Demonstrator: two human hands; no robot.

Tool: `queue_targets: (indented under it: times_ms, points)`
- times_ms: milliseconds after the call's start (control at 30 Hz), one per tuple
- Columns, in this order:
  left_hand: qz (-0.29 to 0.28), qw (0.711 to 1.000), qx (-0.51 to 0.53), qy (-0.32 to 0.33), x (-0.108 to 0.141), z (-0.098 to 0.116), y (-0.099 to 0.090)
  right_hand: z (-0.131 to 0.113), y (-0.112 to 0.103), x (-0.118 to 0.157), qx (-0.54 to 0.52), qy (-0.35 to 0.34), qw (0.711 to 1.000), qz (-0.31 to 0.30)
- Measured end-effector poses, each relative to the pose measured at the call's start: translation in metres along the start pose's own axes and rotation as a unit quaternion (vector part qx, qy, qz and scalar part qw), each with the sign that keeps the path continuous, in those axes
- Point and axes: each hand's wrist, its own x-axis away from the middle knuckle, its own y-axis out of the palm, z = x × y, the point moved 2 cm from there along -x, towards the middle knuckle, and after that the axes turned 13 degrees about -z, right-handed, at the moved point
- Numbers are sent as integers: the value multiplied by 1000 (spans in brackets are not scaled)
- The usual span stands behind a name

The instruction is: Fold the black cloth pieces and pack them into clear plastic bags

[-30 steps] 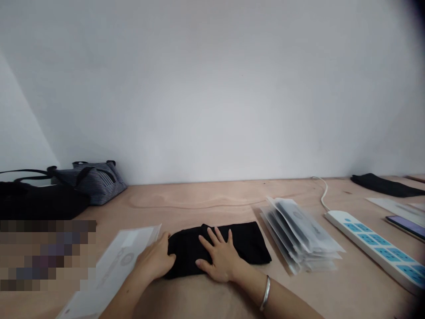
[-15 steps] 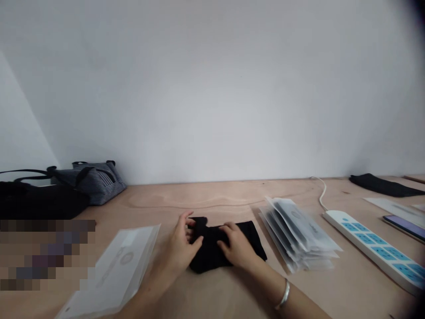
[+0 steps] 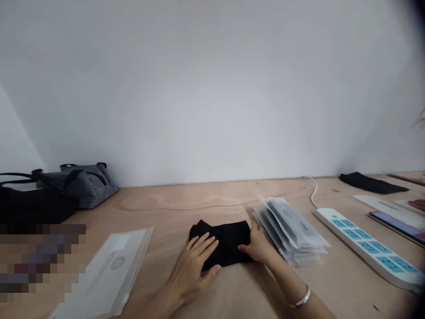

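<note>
A folded black cloth (image 3: 229, 239) lies flat on the wooden table (image 3: 212, 208). My left hand (image 3: 194, 268) rests on its left part with the fingers spread, palm down. My right hand (image 3: 257, 246) cups the cloth's right end between thumb and fingers. A silver bangle (image 3: 301, 297) circles my right wrist. That hand is almost touching a stack of plastic-sleeved packets (image 3: 288, 230).
A flat white plastic bag (image 3: 113, 274) lies to the left. Further right are a white power strip (image 3: 365, 243), a phone (image 3: 395, 226) and a black cloth (image 3: 370, 182). A co-worker's hand (image 3: 417, 204) enters at the right edge. Two bags (image 3: 78, 188) stand back left.
The black cloth is shorter and more compact than a second ago. My hands have shifted from its middle to its left part and right end. The whole scene has slid slightly left.
</note>
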Motion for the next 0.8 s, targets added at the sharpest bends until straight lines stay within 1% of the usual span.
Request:
queue_targets:
  times_ms: [67, 100, 133, 167, 233, 267, 300, 367, 467, 567, 633, 700, 733, 800]
  points:
    - [30, 998, -19, -57, 14, -16, 0, -3, -5, -2, -15, -16, 1000, 1]
    - [34, 995, -27, -92, 21, -24, 0, -7, -8, -3, -16, -22, 1000, 5]
    - [26, 991, -35, -128, 29, -33, 1, -12, -12, -3, -16, -27, 999, 10]
    - [5, 986, -43, -162, 36, -41, 2, -19, -16, -2, -17, -33, 999, 17]
    - [-58, 974, -54, -213, 47, -53, 3, -39, -23, 3, -6, -44, 998, 32]
    - [-87, 968, -57, -228, 50, -57, 4, -52, -26, 7, 3, -50, 998, 39]
    - [-109, 964, -60, -236, 52, -58, 4, -66, -28, 12, 35, -54, 997, 48]
    - [-131, 961, -65, -234, 54, -59, 5, -97, -26, 23, 100, -43, 991, 78]
    - [-138, 961, -64, -229, 53, -59, 8, -140, -9, 34, 164, -43, 981, 95]
    - [-125, 964, -50, -228, 53, -61, 9, -166, 23, 34, 186, -83, 976, 78]
    - [-113, 967, -35, -228, 54, -62, 10, -172, 44, 32, 187, -119, 974, 44]
    - [-110, 967, -20, -230, 55, -63, 10, -169, 58, 31, 190, -158, 969, 19]
    - [-110, 966, -12, -232, 56, -64, 11, -165, 61, 32, 196, -181, 964, 13]
    - [-99, 966, 5, -239, 57, -65, 11, -151, 57, 35, 212, -236, 948, 5]
